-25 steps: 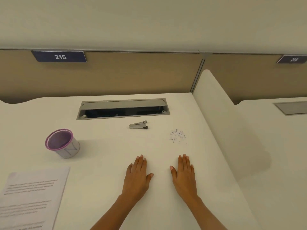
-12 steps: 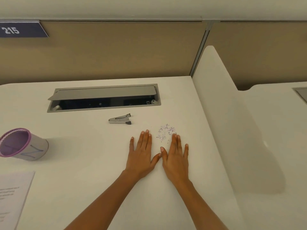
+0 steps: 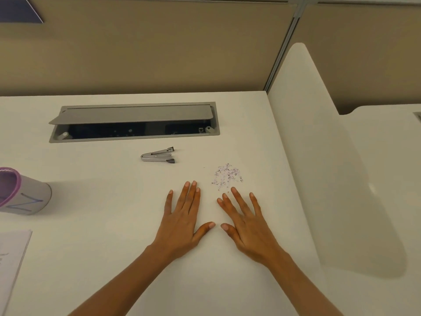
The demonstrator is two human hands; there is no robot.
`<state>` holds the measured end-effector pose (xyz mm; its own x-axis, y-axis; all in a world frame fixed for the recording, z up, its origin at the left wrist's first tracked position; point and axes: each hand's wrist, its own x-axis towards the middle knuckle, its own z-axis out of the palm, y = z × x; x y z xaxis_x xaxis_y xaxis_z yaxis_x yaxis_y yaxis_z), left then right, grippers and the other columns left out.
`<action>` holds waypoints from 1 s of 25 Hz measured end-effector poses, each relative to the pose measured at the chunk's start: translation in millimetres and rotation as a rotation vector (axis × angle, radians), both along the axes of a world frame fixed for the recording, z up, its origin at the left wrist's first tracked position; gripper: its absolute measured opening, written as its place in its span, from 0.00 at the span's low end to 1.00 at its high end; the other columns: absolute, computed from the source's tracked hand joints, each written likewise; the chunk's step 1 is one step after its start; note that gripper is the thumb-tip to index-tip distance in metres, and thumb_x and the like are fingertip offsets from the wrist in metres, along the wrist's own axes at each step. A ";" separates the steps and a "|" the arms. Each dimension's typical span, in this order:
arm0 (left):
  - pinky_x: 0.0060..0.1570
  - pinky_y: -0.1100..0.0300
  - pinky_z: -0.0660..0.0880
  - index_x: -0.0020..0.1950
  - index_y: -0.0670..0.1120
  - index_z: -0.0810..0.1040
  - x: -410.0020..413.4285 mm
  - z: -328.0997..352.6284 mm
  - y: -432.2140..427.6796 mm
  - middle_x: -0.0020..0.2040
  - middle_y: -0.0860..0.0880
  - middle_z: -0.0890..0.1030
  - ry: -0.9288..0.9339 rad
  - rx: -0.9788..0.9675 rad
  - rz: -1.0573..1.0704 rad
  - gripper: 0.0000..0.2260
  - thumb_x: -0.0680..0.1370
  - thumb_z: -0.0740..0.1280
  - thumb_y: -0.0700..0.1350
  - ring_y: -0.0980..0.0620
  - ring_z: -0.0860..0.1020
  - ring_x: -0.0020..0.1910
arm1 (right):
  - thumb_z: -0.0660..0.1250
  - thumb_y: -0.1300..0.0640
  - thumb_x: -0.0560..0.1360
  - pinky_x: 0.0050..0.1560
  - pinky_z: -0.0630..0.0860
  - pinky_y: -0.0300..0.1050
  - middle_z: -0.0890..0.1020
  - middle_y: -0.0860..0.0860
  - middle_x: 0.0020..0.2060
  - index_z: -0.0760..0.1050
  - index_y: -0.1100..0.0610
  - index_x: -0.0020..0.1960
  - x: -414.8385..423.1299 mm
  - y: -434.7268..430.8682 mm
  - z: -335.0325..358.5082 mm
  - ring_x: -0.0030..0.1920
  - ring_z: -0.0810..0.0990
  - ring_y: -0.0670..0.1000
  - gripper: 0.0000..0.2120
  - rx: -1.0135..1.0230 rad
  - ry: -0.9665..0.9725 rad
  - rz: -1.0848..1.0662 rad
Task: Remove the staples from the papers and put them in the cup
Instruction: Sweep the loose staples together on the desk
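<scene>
White desk (image 3: pixel 91 247) fills foreground. Grey cable box (image 3: pixel 134 139) recessed in desk near back edge; hinged lid (image 3: pixel 132 115) propped open, dark interior showing. Tan partition wall (image 3: pixel 148 53) behind desk. Metal post (image 3: pixel 282 49) splits wall at right. Corner of dark blue sign (image 3: pixel 18 10) at wall's top left. White rounded divider panel (image 3: pixel 307 156) upright along desk's right edge. Neighbouring white desk (image 3: pixel 387 179) beyond divider; grey cover (image 3: pixel 418 116) at frame's right edge, cut off.

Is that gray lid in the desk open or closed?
Open. The gray lid is tilted up, and the dark hollow under it shows.
</scene>
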<state>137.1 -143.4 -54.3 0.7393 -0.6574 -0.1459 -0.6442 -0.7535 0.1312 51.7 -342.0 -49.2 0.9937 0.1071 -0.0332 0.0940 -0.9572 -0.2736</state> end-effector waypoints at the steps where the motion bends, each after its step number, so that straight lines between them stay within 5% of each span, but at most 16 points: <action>1: 0.72 0.40 0.47 0.78 0.42 0.48 0.3 0.1 -0.7 0.79 0.45 0.47 0.008 0.010 0.002 0.40 0.76 0.44 0.69 0.46 0.46 0.78 | 0.47 0.40 0.81 0.75 0.44 0.59 0.49 0.47 0.77 0.49 0.49 0.78 6.1 -4.7 0.5 0.78 0.42 0.49 0.28 -0.020 0.009 0.048; 10: 0.73 0.38 0.46 0.78 0.44 0.43 36.6 0.6 -30.8 0.79 0.46 0.44 -0.006 0.043 -0.057 0.43 0.74 0.43 0.73 0.46 0.42 0.78 | 0.43 0.34 0.78 0.76 0.43 0.58 0.45 0.53 0.78 0.46 0.49 0.78 74.7 -29.3 1.7 0.77 0.40 0.50 0.34 -0.132 0.028 0.121; 15: 0.73 0.41 0.44 0.78 0.41 0.46 19.5 4.7 -22.3 0.79 0.43 0.45 -0.009 -0.022 0.081 0.45 0.73 0.42 0.73 0.44 0.43 0.78 | 0.43 0.36 0.78 0.75 0.43 0.58 0.47 0.50 0.78 0.49 0.51 0.78 49.2 -19.4 7.1 0.78 0.43 0.52 0.32 0.035 -0.027 0.046; 20: 0.73 0.39 0.48 0.77 0.38 0.48 -5.2 0.7 -1.6 0.79 0.40 0.48 0.029 -0.029 0.180 0.46 0.73 0.41 0.73 0.42 0.46 0.78 | 0.45 0.35 0.78 0.75 0.41 0.58 0.49 0.49 0.78 0.48 0.50 0.78 40.0 13.9 1.0 0.78 0.41 0.50 0.33 -0.019 0.022 0.173; 25: 0.72 0.39 0.47 0.77 0.40 0.48 3.8 -2.3 -11.9 0.79 0.41 0.48 0.025 -0.018 0.154 0.45 0.73 0.41 0.73 0.43 0.46 0.78 | 0.43 0.30 0.75 0.75 0.42 0.60 0.47 0.52 0.78 0.47 0.47 0.78 65.4 12.7 -4.0 0.78 0.42 0.52 0.36 -0.037 0.052 0.013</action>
<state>140.9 -155.3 -56.6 0.8277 -0.5393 -0.1552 -0.5177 -0.8405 0.1599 117.0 -329.3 -53.2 0.9890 0.1182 -0.0890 0.0935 -0.9654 -0.2433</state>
